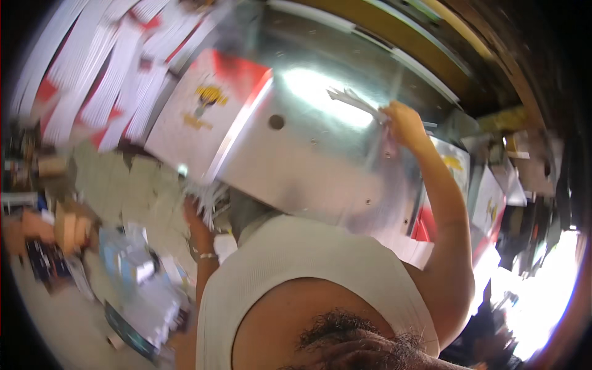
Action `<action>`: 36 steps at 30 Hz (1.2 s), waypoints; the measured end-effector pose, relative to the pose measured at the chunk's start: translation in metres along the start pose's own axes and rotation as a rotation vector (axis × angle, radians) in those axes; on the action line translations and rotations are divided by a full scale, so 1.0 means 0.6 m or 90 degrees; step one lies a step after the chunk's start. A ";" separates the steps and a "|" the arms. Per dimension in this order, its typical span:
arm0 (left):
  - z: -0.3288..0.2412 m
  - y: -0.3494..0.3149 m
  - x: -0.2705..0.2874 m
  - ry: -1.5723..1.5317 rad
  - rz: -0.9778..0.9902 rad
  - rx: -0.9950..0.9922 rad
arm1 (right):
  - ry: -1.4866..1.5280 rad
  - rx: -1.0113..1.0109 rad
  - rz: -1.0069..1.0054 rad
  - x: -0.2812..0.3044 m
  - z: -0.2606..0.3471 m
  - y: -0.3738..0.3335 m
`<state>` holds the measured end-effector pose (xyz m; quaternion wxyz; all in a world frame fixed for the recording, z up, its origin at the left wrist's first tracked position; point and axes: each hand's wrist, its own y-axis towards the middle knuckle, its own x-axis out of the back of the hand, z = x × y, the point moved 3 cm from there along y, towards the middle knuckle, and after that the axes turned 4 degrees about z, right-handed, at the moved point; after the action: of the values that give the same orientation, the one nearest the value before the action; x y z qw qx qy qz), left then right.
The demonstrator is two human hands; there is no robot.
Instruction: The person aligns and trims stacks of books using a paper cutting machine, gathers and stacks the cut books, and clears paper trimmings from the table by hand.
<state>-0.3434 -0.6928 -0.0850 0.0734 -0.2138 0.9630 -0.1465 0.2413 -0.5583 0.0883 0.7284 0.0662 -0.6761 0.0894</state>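
Note:
My right hand [404, 123] reaches over a shiny metal table [320, 166], its fingers closed on a small bunch of thin whitish strips [351, 100]. The strips' free ends point left above the metal; their material is too blurred to name. Below the table's near left edge is my left hand [198, 222], against a larger bundle of thin white strips [213, 200] that hangs there. Its fingers look curled around the bundle, though blur softens them. On the table's left part lies a red and white printed sheet stack [209, 111] with a yellow figure on top.
Several tall stacks of folded white and red sheets [105, 74] fill the far left. Boxes [74, 228] and scraps lie on the floor at left. More printed sheets [490, 203] stand at right. A long rail [364, 37] runs along the table's far side.

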 end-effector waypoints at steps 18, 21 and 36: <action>0.088 0.001 0.131 -0.845 -0.154 0.134 | 0.316 0.551 -0.001 -0.051 0.764 -0.104; 0.113 0.099 0.220 -0.742 -0.288 0.107 | 0.315 0.459 0.002 -0.057 0.710 -0.087; -0.011 -0.003 -0.002 0.272 0.025 -0.486 | 0.722 -0.195 -0.219 -0.082 0.139 0.229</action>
<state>-0.3429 -0.6924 -0.0779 -0.2092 -0.1723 0.9456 0.1800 0.1266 -0.4447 0.0423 0.9800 0.0114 -0.1680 -0.1064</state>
